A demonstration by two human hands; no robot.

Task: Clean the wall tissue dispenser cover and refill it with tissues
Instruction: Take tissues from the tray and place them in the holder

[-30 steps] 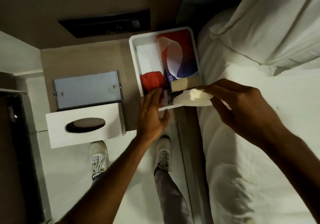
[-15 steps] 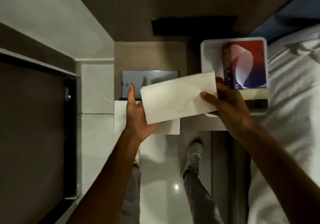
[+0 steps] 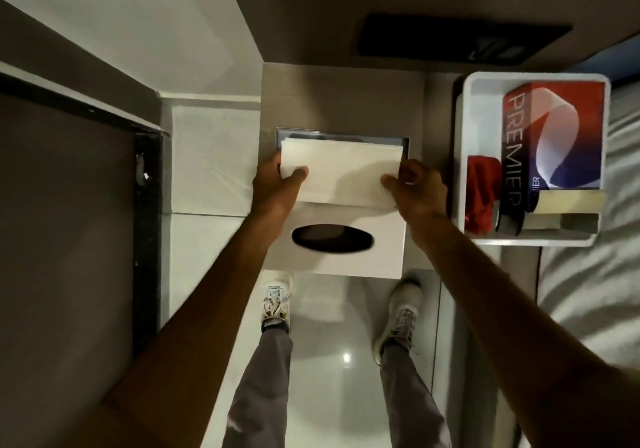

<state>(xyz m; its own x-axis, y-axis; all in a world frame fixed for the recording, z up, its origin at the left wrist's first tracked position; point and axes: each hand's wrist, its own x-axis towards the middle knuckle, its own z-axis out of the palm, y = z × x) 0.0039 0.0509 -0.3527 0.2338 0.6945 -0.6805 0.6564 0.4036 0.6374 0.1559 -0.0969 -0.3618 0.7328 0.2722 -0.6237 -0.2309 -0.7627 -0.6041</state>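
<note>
Stack of tissues point(image 3: 341, 173) held flat at frame centre, against the grey metal back plate point(image 3: 406, 142) of the wall dispenser, covering most of it. Left hand point(image 3: 277, 187) at 9 o'clock of the stack: thumb on top near the left edge, fingers point(image 3: 268, 165) wrapped behind, pinching the stack. Right hand point(image 3: 417, 187) at 3 o'clock: thumb on top near the right edge, remaining fingers curled behind, likewise pinching the stack. White dispenser cover point(image 3: 374, 250) hanging open at 6 o'clock of the stack, directly adjoining its lower edge, dark oval slot facing the camera. Slot empty of tissue as seen.

White tray point(image 3: 464, 156) at 3 o'clock of the dispenser, set near the bed point(image 3: 595, 274). Inside the tray: red and blue tissue box point(image 3: 568, 135) marked PREMIER on the right side, red cloth point(image 3: 479, 194) on the left side, touching the box. Dark panel point(image 3: 460, 40) on the wall at 1 o'clock of the dispenser. Two shoes point(image 3: 277, 303) on the glossy floor at 6 o'clock, below the cover.
</note>
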